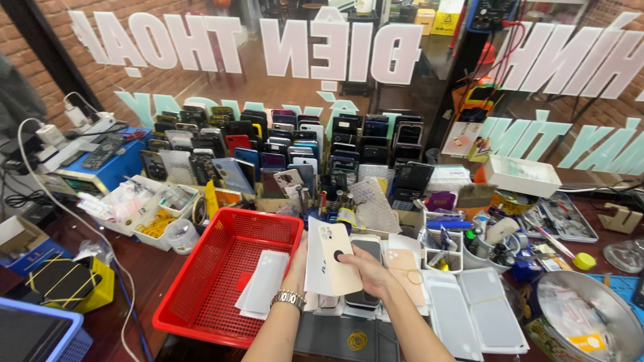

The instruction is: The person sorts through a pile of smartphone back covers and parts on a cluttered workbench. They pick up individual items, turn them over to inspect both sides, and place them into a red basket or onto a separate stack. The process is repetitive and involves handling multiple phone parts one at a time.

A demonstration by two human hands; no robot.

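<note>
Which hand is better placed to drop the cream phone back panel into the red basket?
Probably the left hand: it sits at the red basket rim, holding the panels' left side. The right hand grips the cream panel farther away.

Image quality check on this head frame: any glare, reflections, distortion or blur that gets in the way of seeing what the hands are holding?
Head view: even, bright light; the hands and the cream phone back panel they hold are sharp. The glass pane behind carries reflections that muddy what lies beyond it. Wide-angle bending shows at the edges. The red basket is clear, with soft shadows only.
</note>
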